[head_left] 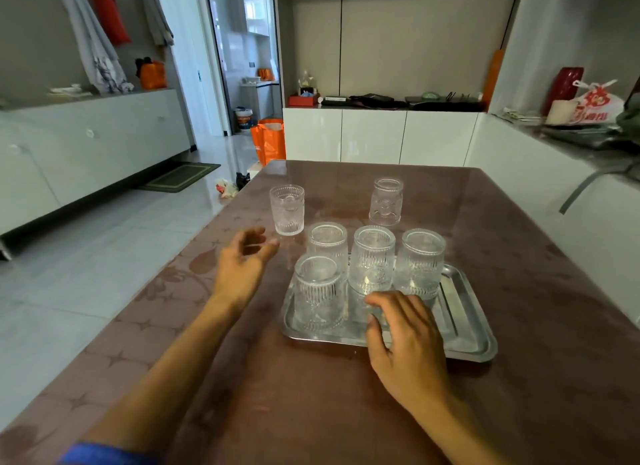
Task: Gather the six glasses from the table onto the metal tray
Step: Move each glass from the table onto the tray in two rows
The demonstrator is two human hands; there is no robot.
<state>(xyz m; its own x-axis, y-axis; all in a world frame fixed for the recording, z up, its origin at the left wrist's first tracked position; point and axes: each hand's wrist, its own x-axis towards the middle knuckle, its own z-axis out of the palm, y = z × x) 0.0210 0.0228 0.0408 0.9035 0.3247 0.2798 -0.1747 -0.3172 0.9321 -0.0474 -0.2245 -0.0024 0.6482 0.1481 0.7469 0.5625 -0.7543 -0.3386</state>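
**Obs. 1:** Both hands over the desk [519, 243], both empty. Left hand [247, 257] hovers off the tray's left side, fingers loosely curled, thumb and forefinger apart, gripping nothing. Right hand [403, 329] lies palm down over the tray's near edge, fingers spread and relaxed, holding nothing.

**Obs. 2:** Contents of the metal tray [467, 329]?

**Obs. 1:** Four ribbed clear glasses on it, all apparently inverted. Far row, left to right: far-left glass [327, 243], middle glass [372, 260], right glass [420, 264]. One more, the near-left glass [320, 293], stands in front of the far-left one. They sit close together; whether they touch, cannot tell. Right half of the tray is bare metal.

**Obs. 2:** And off the tray?

**Obs. 1:** Two glasses on the desk beyond it. An upright glass [287, 210] at far left, mouth up. An inverted glass [386, 201] at far right of the group, behind the middle glass, well apart from the upright one.

**Obs. 2:** Relation to the hands?

**Obs. 1:** Upright glass lies just beyond and right of the left hand's fingertips, near but not touching. Right hand's fingertips are just below the middle glass's base; contact unclear. The inverted desk glass is well apart from both hands.
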